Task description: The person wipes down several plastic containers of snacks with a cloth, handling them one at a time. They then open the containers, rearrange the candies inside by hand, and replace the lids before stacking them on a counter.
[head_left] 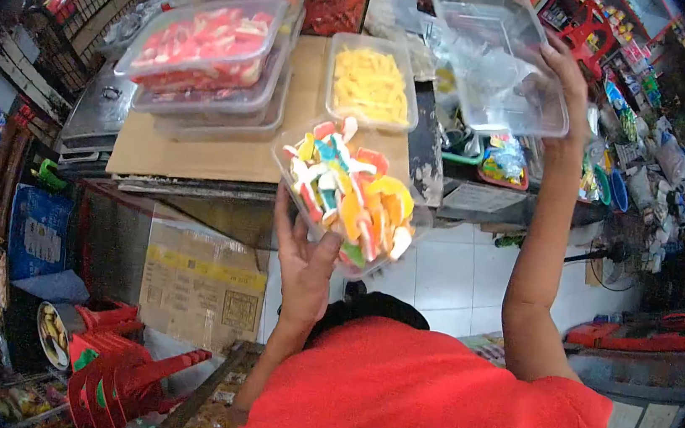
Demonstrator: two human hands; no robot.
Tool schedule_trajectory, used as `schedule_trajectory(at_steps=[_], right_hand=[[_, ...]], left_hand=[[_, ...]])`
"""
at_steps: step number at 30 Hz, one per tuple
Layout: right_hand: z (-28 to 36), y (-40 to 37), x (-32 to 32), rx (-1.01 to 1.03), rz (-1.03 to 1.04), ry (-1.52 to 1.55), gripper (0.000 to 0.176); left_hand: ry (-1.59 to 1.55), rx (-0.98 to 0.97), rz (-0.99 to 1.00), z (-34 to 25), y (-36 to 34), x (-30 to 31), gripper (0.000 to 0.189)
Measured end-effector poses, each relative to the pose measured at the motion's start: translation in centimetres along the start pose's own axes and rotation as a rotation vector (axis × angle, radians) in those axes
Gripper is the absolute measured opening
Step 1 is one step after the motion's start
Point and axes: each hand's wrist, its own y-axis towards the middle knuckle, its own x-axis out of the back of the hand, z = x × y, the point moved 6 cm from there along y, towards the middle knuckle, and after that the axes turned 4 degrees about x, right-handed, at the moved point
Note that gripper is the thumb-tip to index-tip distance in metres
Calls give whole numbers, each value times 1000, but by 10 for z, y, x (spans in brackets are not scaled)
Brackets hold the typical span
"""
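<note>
My left hand (306, 276) is closed on the near left side of a clear plastic tub (419, 227), thumb over its rim. Heaped inside are colourful gummy candies (344, 182) in orange, red, white and blue. Raised at the upper right, my right hand (565, 77) grips the edge of a see-through plastic container (494, 66) with nothing visible in it. The two containers are apart. Just beyond the candy tub, a smaller tub of yellow sticks (371, 86) rests on the cardboard-covered table.
Stacked tubs with red-and-white pieces (210, 42) stand on the table's left side, on the cardboard sheet (189, 154). A cardboard box (204, 283) and red plastic chairs (116, 383) are at the lower left. A fan (615, 255) is at the right.
</note>
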Motion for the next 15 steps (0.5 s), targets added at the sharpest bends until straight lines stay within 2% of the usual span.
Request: schedule_trajectory(at_steps=[1, 5, 7, 10, 13, 15], right_hand=[[-22, 11, 11, -128, -19, 132, 35], [-103, 61, 44, -78, -100, 200, 36], [-139, 78, 38, -277, -62, 368, 33], [-158, 101, 29, -252, -80, 227, 23], [-184, 123, 21, -301, -117, 133, 31], [-197, 134, 18, -307, -82, 199, 30]], left_hand=[[-27, -5, 4, 0, 0, 3, 84], [33, -58, -35, -4, 6, 2, 77], [120, -81, -31, -7, 6, 5, 73], [189, -104, -33, -11, 4, 10, 69], [222, -91, -61, -15, 3, 12, 67], [60, -14, -92, -23, 1, 5, 68]])
